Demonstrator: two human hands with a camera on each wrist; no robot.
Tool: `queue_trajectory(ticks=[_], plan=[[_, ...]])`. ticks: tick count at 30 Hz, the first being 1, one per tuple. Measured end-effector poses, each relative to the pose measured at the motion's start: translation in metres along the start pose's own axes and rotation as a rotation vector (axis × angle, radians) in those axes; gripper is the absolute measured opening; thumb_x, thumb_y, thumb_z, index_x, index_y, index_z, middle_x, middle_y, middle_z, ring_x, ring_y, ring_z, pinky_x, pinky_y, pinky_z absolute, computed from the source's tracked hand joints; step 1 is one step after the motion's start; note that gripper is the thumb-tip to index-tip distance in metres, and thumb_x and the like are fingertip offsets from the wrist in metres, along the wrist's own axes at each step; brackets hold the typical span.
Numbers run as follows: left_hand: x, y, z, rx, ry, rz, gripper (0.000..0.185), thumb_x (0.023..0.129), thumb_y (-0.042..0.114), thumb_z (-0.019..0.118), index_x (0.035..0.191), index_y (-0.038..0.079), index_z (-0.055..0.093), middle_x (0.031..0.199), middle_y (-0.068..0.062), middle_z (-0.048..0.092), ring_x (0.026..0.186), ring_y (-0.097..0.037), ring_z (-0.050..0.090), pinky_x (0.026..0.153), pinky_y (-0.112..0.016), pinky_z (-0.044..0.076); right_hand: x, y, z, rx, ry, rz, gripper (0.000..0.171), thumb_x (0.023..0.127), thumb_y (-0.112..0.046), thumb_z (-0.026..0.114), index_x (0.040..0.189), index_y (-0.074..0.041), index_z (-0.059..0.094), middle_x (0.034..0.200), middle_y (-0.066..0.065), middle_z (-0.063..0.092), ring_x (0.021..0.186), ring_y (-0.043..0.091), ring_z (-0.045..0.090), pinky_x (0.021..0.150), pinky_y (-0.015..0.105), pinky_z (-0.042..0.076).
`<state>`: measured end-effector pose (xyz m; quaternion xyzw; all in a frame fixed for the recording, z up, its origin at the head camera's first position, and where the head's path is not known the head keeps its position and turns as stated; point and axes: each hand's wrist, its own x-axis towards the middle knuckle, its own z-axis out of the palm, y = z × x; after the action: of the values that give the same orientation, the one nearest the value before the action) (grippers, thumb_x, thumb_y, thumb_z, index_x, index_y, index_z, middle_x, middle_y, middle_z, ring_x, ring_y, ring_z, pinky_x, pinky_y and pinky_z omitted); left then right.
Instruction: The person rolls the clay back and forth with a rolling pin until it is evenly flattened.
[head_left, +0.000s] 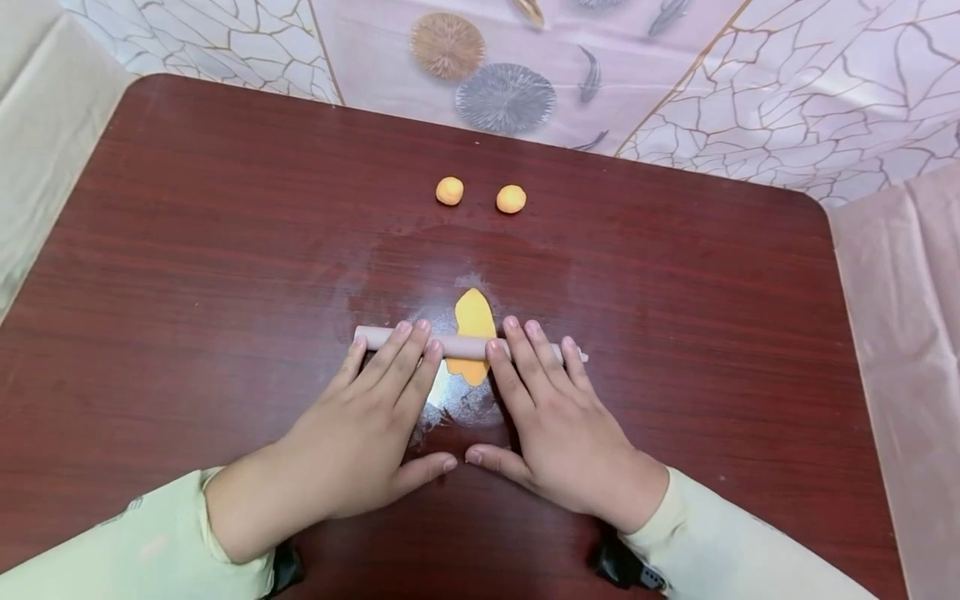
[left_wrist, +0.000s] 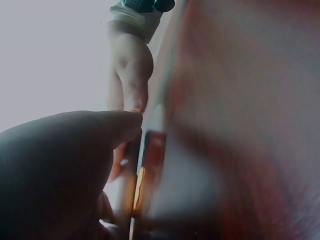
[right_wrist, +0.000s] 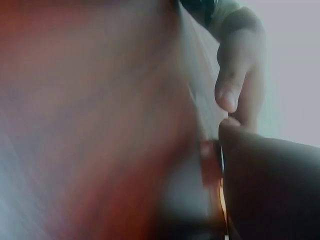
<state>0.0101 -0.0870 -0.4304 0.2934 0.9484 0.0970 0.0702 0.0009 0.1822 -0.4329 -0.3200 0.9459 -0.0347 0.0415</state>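
both hands lie flat, fingers straight, on a thin pin near the middle of the surface. left hand (head_left: 360, 433) presses its fingertips on the left half of the pin (head_left: 465, 345); right hand (head_left: 558, 433) presses on the right half. neither hand curls around anything; the thumbs stretch inward along the surface toward the near edge and almost meet. pale green sleeves cover both wrists.

the pin is a slim, pale pink rod lying parallel to the near edge. under its middle, between the two hands, sits a flattened orange dough (head_left: 473, 321), stretched into a long oval that reaches from the pin toward the far edge, with a smaller part showing on the near side. a faint dusting of white powder marks the dark red wood surface (head_left: 225, 250) around it.

two small orange balls (head_left: 449, 191) sit side by side, slightly apart, closer to the far edge and well clear of the hands.

the dough looks soft and light, likely to stick, tear or wrinkle if lifted carelessly; a thin edge would be the place to peel it up. the pin looks stiff and light, rolling freely under flat fingers, best pressed at its two ends.

both wrist views are blurred, showing only a dark thumb close up, the other hand beyond and a sliver of orange.

a patterned cloth lies beyond the far edge.
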Motion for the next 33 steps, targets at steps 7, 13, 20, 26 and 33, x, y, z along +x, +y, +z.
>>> queue_trajectory(ticks=[7, 13, 20, 26, 33], plan=[[0.020, -0.012, 0.004, -0.031, 0.019, -0.001, 0.111, 0.095, 0.083, 0.045, 0.170, 0.011, 0.005, 0.178, -0.013, 0.000, 0.166, -0.033, -0.001, 0.129, -0.068, 0.009, 0.022, 0.018, -0.004, 0.031, 0.005, 0.013, 0.116, 0.089, -0.091, 0.041, 0.170, -0.015, 0.007, 0.179, 0.011, -0.003, 0.165, 0.036, 0.004, 0.128, 0.067, 0.012], [0.043, -0.029, -0.005, -0.072, -0.002, 0.013, 0.108, 0.095, 0.085, 0.038, 0.171, 0.017, 0.002, 0.179, -0.007, 0.002, 0.166, -0.029, 0.000, 0.130, -0.064, 0.004, 0.043, 0.036, -0.005, 0.006, 0.018, 0.015, 0.117, 0.088, -0.092, 0.040, 0.170, -0.016, 0.006, 0.178, 0.011, 0.002, 0.165, 0.036, 0.007, 0.128, 0.066, 0.011], [0.066, -0.047, -0.012, -0.080, -0.012, 0.004, 0.100, 0.096, 0.085, 0.033, 0.171, 0.022, 0.008, 0.178, 0.000, 0.014, 0.166, -0.027, 0.006, 0.130, -0.064, 0.000, 0.070, 0.050, -0.013, -0.058, -0.007, 0.019, 0.115, 0.088, -0.093, 0.037, 0.171, -0.018, 0.011, 0.178, 0.008, 0.011, 0.165, 0.035, 0.013, 0.131, 0.060, 0.015], [0.087, -0.057, -0.022, -0.063, -0.063, -0.011, 0.100, 0.096, 0.084, 0.031, 0.171, 0.021, 0.012, 0.178, -0.002, 0.015, 0.166, -0.031, 0.004, 0.129, -0.066, -0.003, 0.087, 0.062, -0.022, -0.056, -0.099, 0.012, 0.119, 0.085, -0.096, 0.036, 0.171, -0.019, 0.006, 0.179, 0.006, 0.006, 0.165, 0.034, 0.010, 0.131, 0.057, 0.017], [0.111, -0.071, -0.032, -0.081, -0.126, -0.042, 0.088, 0.103, 0.076, 0.026, 0.170, 0.021, 0.014, 0.178, -0.004, 0.005, 0.166, -0.033, -0.001, 0.130, -0.065, -0.001, 0.109, 0.080, -0.025, -0.013, -0.144, 0.009, 0.121, 0.083, -0.098, 0.035, 0.171, -0.020, 0.006, 0.178, 0.007, 0.001, 0.165, 0.034, 0.004, 0.132, 0.055, 0.015]])
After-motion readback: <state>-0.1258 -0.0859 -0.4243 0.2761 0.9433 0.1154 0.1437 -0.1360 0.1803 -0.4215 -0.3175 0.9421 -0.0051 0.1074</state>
